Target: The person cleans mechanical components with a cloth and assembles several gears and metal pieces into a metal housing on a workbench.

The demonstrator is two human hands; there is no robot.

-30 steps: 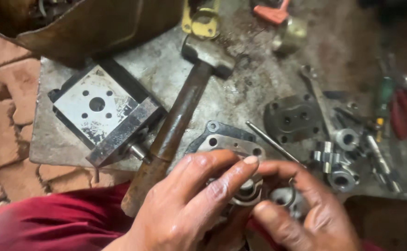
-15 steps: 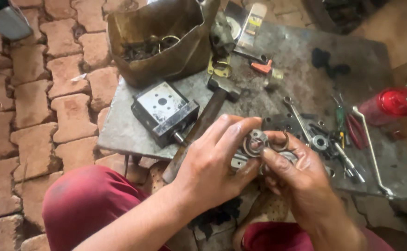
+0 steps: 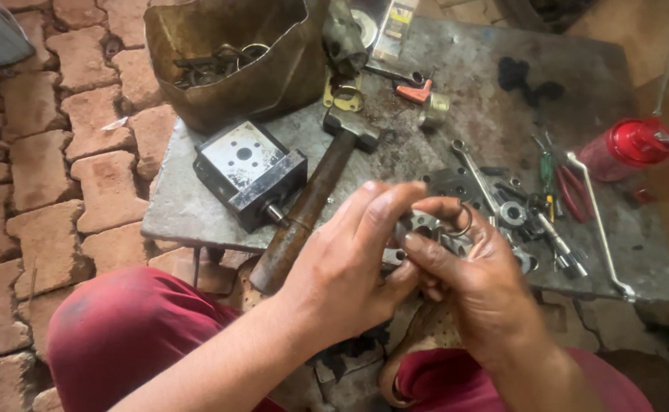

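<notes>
My left hand (image 3: pixel 349 267) and my right hand (image 3: pixel 475 278) meet over the near edge of a stone slab (image 3: pixel 464 84). Between them they hold a small grey metal part (image 3: pixel 420 227) with gear-like teeth; most of it is hidden by my fingers. A thin metal ring (image 3: pixel 462 225) sits by my right thumb and forefinger. A hammer (image 3: pixel 311 198) with a rusty handle lies just left of my left hand. A square metal housing block (image 3: pixel 249 174) with a shaft stands further left.
A dented metal container (image 3: pixel 231 57) holding rings stands at the slab's far left. Spanners, sockets and small pliers (image 3: pixel 540 206) lie to the right, near a red oil can (image 3: pixel 628 145). Brick paving (image 3: pixel 52 168) surrounds the slab. My red-trousered knees are below.
The view has drawn back and swung left from a close look at the hands, showing the whole slab. My hands have lifted the small part off the slab and keep working it.
</notes>
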